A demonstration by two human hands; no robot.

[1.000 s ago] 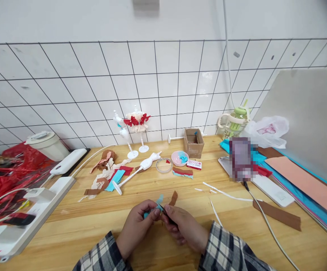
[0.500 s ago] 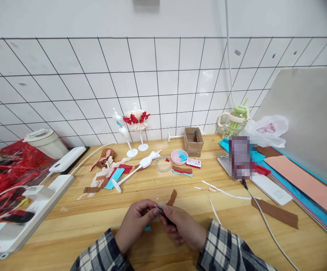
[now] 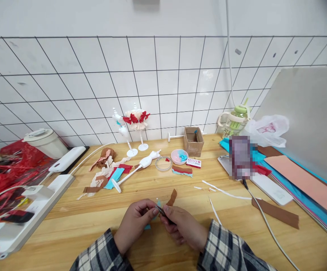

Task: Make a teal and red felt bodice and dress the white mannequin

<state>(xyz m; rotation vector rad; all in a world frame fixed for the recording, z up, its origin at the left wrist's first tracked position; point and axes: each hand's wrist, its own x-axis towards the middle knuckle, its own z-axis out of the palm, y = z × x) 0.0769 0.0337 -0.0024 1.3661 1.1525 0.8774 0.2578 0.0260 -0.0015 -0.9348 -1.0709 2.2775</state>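
Low in the middle of the view, my left hand (image 3: 135,224) pinches a small blue paper scrap (image 3: 148,226), most of it hidden under the fingers. My right hand (image 3: 183,227) is closed round a thin dark tool (image 3: 161,210) whose tip meets the scrap between my two thumbs. Just behind the hands a brown paper strip (image 3: 172,197) lies on the wooden table (image 3: 67,222). Both wrists wear plaid sleeves.
Further back lie a white doll body on a stand (image 3: 141,165), paper scraps (image 3: 107,175), a pink dish (image 3: 179,156), a cardboard box (image 3: 193,141) and dressed figures (image 3: 137,124). A power strip (image 3: 28,214) sits left. Coloured sheets (image 3: 307,184), a cable (image 3: 267,226) and a green bottle (image 3: 235,120) are right.
The blue scrap stood up between my fingertips a second ago; now it is tucked down under my left fingers. My hands shifted slightly nearer to me. The view rose a little.
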